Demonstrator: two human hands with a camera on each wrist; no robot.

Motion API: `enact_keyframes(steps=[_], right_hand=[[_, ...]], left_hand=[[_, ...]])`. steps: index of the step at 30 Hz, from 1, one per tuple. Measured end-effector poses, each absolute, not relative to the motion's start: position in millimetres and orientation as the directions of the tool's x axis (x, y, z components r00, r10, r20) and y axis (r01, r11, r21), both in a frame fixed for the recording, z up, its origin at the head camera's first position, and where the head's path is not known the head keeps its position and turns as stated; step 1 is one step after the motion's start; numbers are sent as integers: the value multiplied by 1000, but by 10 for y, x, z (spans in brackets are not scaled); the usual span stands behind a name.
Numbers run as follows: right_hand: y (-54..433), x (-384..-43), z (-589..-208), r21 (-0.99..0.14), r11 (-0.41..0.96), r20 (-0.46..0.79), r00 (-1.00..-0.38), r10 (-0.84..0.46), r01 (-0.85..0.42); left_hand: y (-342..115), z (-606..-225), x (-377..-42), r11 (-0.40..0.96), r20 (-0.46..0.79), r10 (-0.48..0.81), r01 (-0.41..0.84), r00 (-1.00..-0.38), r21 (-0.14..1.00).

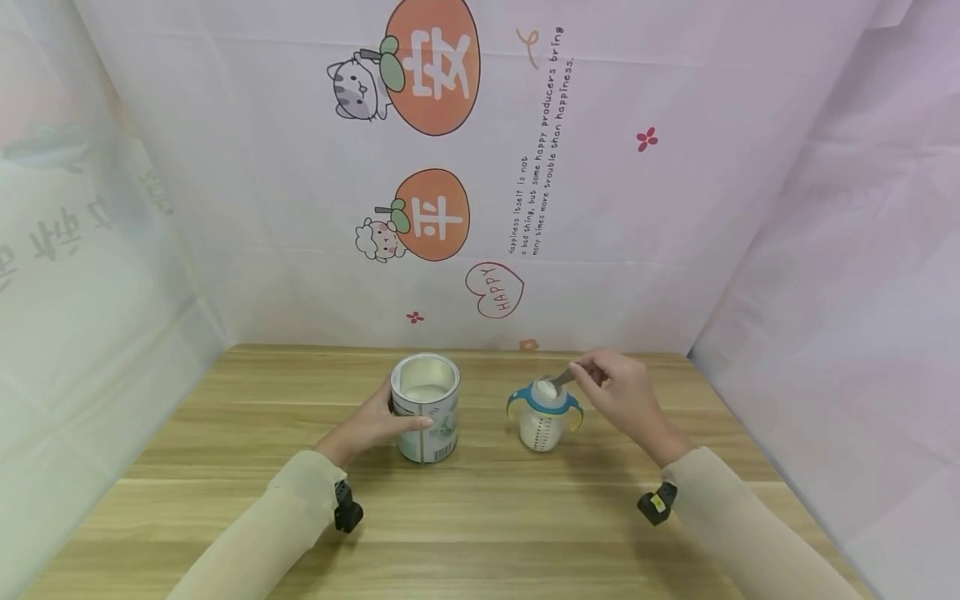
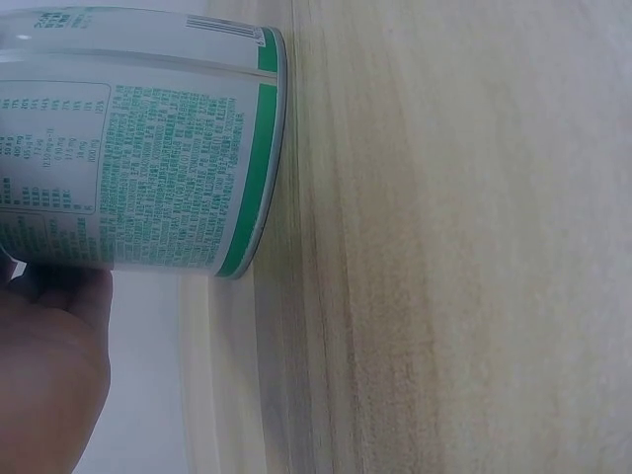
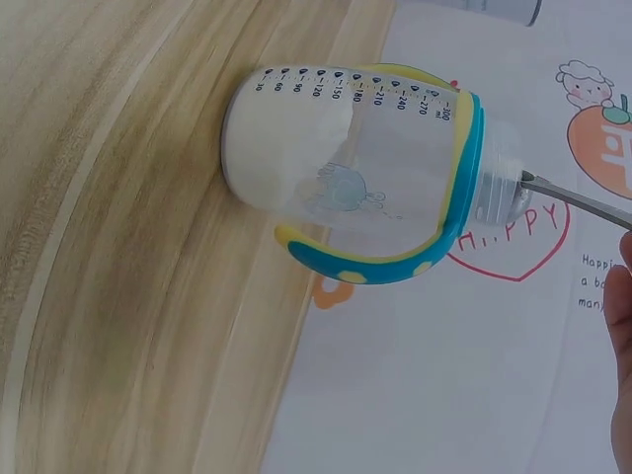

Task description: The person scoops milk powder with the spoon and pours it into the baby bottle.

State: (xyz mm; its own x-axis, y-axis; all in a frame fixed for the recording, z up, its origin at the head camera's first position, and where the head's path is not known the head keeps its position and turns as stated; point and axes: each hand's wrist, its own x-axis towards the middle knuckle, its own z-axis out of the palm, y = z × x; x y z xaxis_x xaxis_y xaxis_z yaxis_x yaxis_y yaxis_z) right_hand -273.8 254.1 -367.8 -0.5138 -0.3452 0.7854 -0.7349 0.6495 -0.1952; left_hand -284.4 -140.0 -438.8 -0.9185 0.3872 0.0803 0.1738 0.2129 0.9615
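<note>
On the left of the table stands an uncovered tin can (image 1: 444, 437) with pale contents inside. My left hand (image 1: 373, 427) grips its side, thumb across the front; the left wrist view shows the can's green print (image 2: 168, 168) and part of the hand (image 2: 49, 370). To the right, a baby bottle (image 1: 538, 433) with blue-and-yellow handles stands upright without a cap. My right hand (image 1: 621, 393) pinches the handle of a metal spoon (image 1: 564, 377), its tip at the bottle's mouth. White contents (image 3: 281, 148) fill the lower part of the bottle in the right wrist view.
The wooden table (image 1: 480, 533) ends at a printed white cloth (image 1: 615, 250) hanging behind it. More cloth hangs on the left and right sides. A small black camera is strapped to each wrist, the left camera (image 1: 347, 508) and the right camera (image 1: 657, 503).
</note>
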Motion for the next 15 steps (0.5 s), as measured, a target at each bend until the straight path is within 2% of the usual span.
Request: enact_keyframes(steps=[9,15], right_hand=[[2471,-2697,-3650,-36,603,748,-422,-512,-797],[2435,-2666,-3642,84,545,711,-333,-620,-834]], left_hand=[[-1403,-4387,-2845,211,88,387,181,-918,961],[-1400,-4373,-2821,207,84,394,178,-915,962]])
